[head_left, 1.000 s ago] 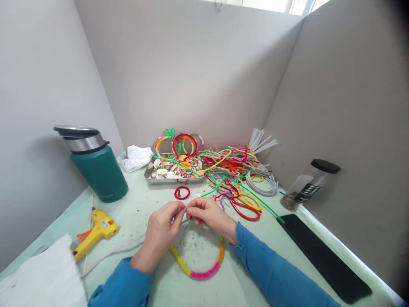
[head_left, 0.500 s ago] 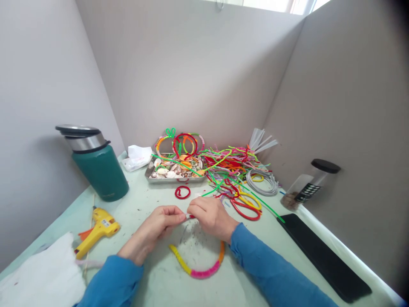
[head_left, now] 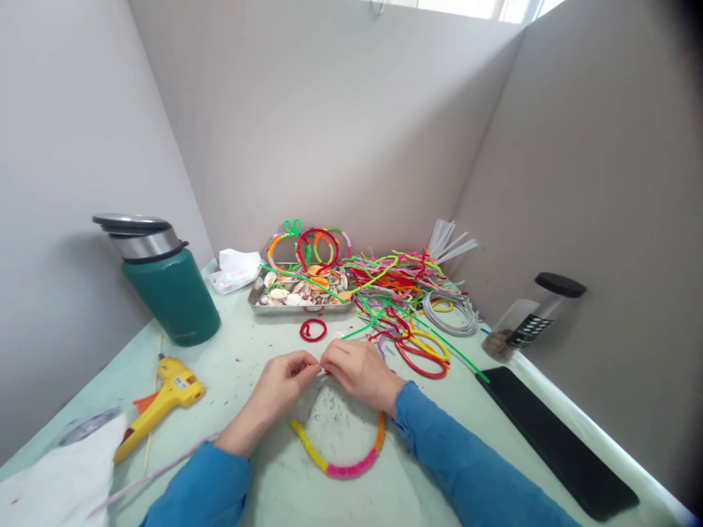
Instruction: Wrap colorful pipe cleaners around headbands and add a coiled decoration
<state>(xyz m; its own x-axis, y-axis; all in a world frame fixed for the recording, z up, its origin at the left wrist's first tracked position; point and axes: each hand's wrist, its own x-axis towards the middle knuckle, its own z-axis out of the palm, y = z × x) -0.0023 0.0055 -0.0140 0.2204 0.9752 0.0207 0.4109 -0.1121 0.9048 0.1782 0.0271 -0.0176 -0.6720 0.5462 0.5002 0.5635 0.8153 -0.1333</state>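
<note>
A wire hoop (head_left: 351, 469) lies on the table in front of me, partly wrapped in yellow, bright pink and orange pipe cleaner. Its far side runs up as thin bare wire to my fingers. My left hand (head_left: 283, 388) pinches a thin end there with thumb and forefinger; a pale pink pipe cleaner (head_left: 159, 472) trails out from under my left sleeve. Fingertip to fingertip with it, my right hand (head_left: 359, 369) is closed on the hoop's far side, where a little red shows. The fingers cover most of the joint.
Behind my hands are a shell tray (head_left: 302, 309), a red coil (head_left: 313, 331) and heaped pipe cleaners (head_left: 395, 271). Scissors (head_left: 422, 359) lie right of them. A yellow glue gun (head_left: 165, 399) and green bottle (head_left: 170, 293) stand left; a black strip (head_left: 560, 439) and clear jar (head_left: 532, 322) are right.
My left hand has shifted slightly up and right, its fingertips closer to the right hand. More of the pale pink pipe cleaner shows at lower left, and the white cloth has moved.
</note>
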